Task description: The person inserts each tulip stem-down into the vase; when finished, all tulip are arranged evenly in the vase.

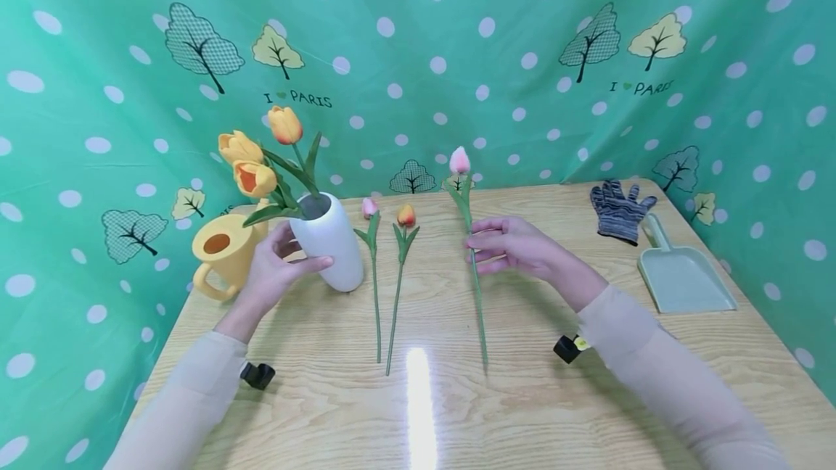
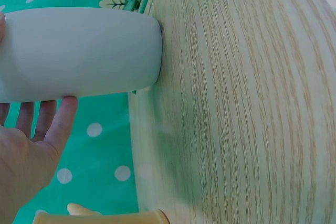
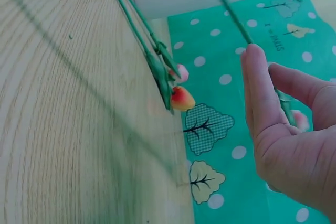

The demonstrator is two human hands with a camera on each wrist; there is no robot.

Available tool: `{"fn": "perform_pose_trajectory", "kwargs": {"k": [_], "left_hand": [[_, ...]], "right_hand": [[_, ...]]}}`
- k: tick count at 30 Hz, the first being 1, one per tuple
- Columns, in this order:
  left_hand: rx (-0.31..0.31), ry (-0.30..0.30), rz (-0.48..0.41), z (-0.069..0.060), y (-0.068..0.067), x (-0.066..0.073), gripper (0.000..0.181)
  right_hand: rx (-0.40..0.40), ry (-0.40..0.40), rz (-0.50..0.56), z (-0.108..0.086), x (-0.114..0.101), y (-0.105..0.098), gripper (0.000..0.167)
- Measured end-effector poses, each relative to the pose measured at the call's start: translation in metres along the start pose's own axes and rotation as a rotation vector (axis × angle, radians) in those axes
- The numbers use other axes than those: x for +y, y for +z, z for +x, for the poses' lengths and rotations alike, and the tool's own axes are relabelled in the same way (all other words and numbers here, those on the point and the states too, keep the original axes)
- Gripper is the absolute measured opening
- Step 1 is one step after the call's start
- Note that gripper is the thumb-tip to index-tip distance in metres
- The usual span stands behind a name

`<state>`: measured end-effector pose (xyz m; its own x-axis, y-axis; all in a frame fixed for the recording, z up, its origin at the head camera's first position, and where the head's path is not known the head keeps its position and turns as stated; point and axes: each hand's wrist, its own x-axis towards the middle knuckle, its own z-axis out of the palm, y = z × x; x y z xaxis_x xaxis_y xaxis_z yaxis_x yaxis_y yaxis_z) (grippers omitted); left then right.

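Observation:
My left hand (image 1: 273, 274) holds a white vase (image 1: 334, 249), thumb on the near side and fingers round the far side. The vase leans slightly, its base at the table in the left wrist view. Orange-yellow tulips (image 1: 256, 178) stick out of its mouth. Between the thumb and fingers of my right hand (image 1: 519, 246) is the stem of a pink tulip (image 1: 460, 161), bloom up, raised off the table in the right wrist view. Another pink tulip (image 1: 370, 209) and an orange-red tulip (image 1: 406, 216) lie side by side between the hands.
A yellow watering can (image 1: 225, 252) stands left of the vase. At the right lie a striped glove (image 1: 619, 212) and a pale green dustpan (image 1: 686, 280). A green dotted curtain (image 1: 418, 42) borders the wooden table (image 1: 326, 412) at the back and sides.

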<state>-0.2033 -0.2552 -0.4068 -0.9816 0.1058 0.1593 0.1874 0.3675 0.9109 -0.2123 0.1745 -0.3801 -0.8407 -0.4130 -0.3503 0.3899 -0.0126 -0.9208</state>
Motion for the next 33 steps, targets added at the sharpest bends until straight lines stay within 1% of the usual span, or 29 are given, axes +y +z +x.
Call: {"fn": "perform_pose_trajectory", "kwargs": {"k": [4,9,13,20,27,33], "left_hand": [[0.001,0.005,-0.006,0.000,0.000,0.001,0.073],[0.001,0.003,-0.011,-0.002,0.000,0.003,0.073],[0.002,0.004,-0.018,-0.003,0.000,0.002,0.072],[0.003,-0.018,-0.015,-0.002,0.000,0.003,0.075],[-0.006,-0.019,-0.022,-0.002,0.003,0.005,0.076],[0.004,-0.018,-0.007,-0.003,0.001,0.005,0.077]], "right_hand": [[-0.014,-0.025,0.051,-0.006,-0.003,0.001,0.037],[-0.041,-0.049,0.070,-0.011,-0.004,-0.001,0.034],[-0.051,-0.062,0.085,-0.012,-0.001,-0.002,0.026],[-0.044,-0.072,0.093,-0.014,0.000,-0.006,0.031],[-0.035,-0.103,0.107,-0.017,0.001,-0.009,0.019],[-0.054,-0.118,0.113,-0.017,0.000,-0.007,0.013]]}}
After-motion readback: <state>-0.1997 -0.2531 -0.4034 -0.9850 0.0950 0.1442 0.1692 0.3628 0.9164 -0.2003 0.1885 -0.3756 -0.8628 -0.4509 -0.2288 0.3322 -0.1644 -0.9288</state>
